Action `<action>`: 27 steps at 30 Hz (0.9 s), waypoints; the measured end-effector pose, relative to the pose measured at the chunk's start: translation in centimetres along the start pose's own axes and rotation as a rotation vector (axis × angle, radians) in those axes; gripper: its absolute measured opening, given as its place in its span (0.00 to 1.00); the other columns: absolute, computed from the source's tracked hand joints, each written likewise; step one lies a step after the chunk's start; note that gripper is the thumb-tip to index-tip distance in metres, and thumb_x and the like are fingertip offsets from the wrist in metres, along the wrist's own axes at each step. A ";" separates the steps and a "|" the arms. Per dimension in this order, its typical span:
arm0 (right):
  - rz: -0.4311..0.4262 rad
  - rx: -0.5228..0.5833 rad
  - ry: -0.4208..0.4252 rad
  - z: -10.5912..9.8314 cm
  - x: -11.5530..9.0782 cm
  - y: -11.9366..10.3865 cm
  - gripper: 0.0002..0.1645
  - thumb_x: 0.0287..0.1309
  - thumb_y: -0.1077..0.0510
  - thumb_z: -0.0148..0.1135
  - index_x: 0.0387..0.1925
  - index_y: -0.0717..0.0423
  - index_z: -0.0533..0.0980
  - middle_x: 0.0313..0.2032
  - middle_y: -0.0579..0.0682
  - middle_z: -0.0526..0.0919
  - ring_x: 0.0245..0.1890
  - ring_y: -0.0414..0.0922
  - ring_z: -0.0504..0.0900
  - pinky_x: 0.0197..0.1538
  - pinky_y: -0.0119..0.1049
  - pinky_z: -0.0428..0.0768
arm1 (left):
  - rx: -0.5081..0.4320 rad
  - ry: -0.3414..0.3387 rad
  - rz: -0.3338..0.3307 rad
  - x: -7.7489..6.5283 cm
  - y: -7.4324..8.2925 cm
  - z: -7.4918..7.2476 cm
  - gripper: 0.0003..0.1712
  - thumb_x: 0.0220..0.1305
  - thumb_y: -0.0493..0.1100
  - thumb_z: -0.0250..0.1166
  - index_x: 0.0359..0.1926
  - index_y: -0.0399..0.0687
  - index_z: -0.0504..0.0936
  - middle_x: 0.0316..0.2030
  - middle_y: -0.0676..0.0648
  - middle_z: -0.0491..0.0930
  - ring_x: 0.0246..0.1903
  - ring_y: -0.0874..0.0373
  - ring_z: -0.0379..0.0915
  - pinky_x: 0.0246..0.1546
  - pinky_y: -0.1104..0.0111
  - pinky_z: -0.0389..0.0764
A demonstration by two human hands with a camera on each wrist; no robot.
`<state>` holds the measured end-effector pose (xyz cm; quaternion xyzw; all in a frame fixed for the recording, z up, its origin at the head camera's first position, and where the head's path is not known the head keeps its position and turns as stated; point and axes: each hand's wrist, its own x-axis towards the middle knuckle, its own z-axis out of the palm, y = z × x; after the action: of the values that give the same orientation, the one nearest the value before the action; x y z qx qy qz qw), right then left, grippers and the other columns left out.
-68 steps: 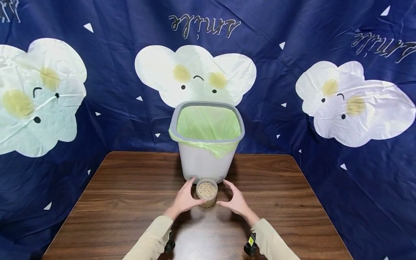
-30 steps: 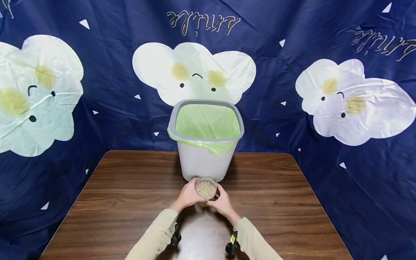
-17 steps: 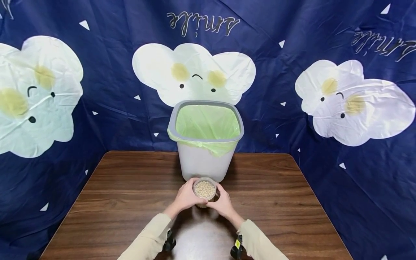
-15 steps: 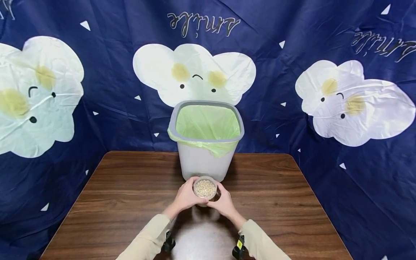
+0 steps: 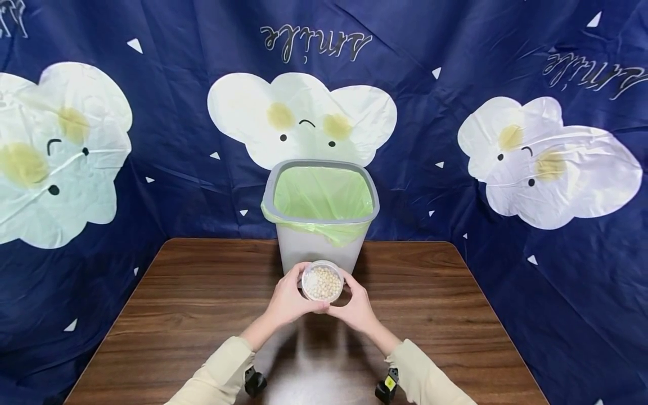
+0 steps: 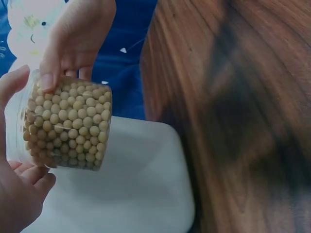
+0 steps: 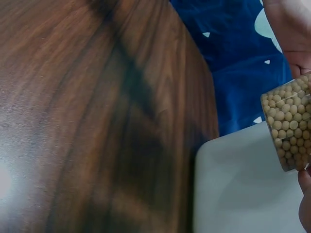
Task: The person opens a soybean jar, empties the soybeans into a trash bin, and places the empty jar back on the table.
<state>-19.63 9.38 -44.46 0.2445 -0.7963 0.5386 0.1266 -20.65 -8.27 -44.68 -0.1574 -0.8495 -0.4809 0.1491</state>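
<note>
A clear round jar of beige soybeans is held between both hands, raised over the table with its shadow below. My left hand curls round its left side and my right hand round the right, thumbs meeting at the near side. The left wrist view shows the jar side-on, filled with beans, with fingers on its wall near the rim. Part of the jar is cut off at the edge of the right wrist view. Just behind it stands a pale bin.
A light green liner covers the bin's inside and folds over below its grey rim. The brown wooden table reaches to a dark blue curtain with cloud prints, which encloses the back and both sides.
Both hands first stood apart on either side of the jar, then closed round it. The jar has since risen from the table, and appears larger and higher in the head view.
</note>
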 end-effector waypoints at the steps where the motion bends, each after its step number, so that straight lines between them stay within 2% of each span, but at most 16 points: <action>1: -0.004 -0.003 -0.001 -0.1 0.1 -0.2 0.44 0.32 0.66 0.74 0.56 0.67 0.66 0.51 0.61 0.75 0.47 0.51 0.76 0.50 0.40 0.75 | -0.002 -0.003 0.004 0.1 0.2 -0.1 0.49 0.22 0.52 0.80 0.52 0.46 0.71 0.42 0.50 0.78 0.43 0.59 0.74 0.44 0.62 0.74; 9: -0.066 -0.008 -0.010 -1.2 1.5 -1.2 0.43 0.31 0.67 0.73 0.54 0.71 0.67 0.48 0.64 0.76 0.45 0.57 0.77 0.46 0.46 0.76 | -0.108 -0.080 0.022 1.7 1.1 -1.4 0.48 0.26 0.46 0.80 0.55 0.44 0.69 0.47 0.47 0.75 0.47 0.55 0.72 0.48 0.60 0.72; 13: -0.093 -0.008 -0.020 -1.4 2.1 -1.4 0.42 0.32 0.67 0.72 0.55 0.71 0.66 0.50 0.65 0.74 0.48 0.58 0.74 0.49 0.48 0.74 | -0.106 -0.104 0.031 2.4 1.2 -1.8 0.49 0.27 0.46 0.80 0.56 0.44 0.69 0.48 0.47 0.76 0.46 0.55 0.72 0.48 0.59 0.71; 18: -0.093 0.018 -0.025 -1.6 2.5 -1.5 0.43 0.33 0.68 0.72 0.56 0.71 0.65 0.52 0.64 0.73 0.51 0.57 0.72 0.51 0.49 0.73 | -0.115 -0.086 0.077 3.1 1.5 -1.8 0.49 0.24 0.45 0.80 0.54 0.44 0.69 0.47 0.47 0.76 0.45 0.55 0.73 0.47 0.60 0.71; 23: -0.091 0.059 -0.084 -2.1 3.3 -1.5 0.44 0.33 0.70 0.71 0.57 0.72 0.63 0.52 0.66 0.72 0.51 0.57 0.73 0.52 0.51 0.72 | -0.143 -0.062 0.088 3.6 1.5 -1.9 0.47 0.24 0.43 0.80 0.53 0.43 0.70 0.46 0.46 0.77 0.43 0.54 0.73 0.45 0.62 0.72; 27: -0.081 0.069 -0.132 -2.3 3.9 -1.5 0.45 0.32 0.70 0.71 0.57 0.73 0.63 0.51 0.66 0.73 0.49 0.57 0.74 0.51 0.44 0.73 | -0.160 -0.075 0.096 3.9 1.6 -1.9 0.46 0.25 0.42 0.80 0.53 0.43 0.71 0.45 0.45 0.77 0.43 0.54 0.74 0.44 0.63 0.73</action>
<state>-22.29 10.00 -40.53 0.3158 -0.7733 0.5428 0.0870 -23.38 -8.71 -40.93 -0.2273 -0.8048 -0.5333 0.1273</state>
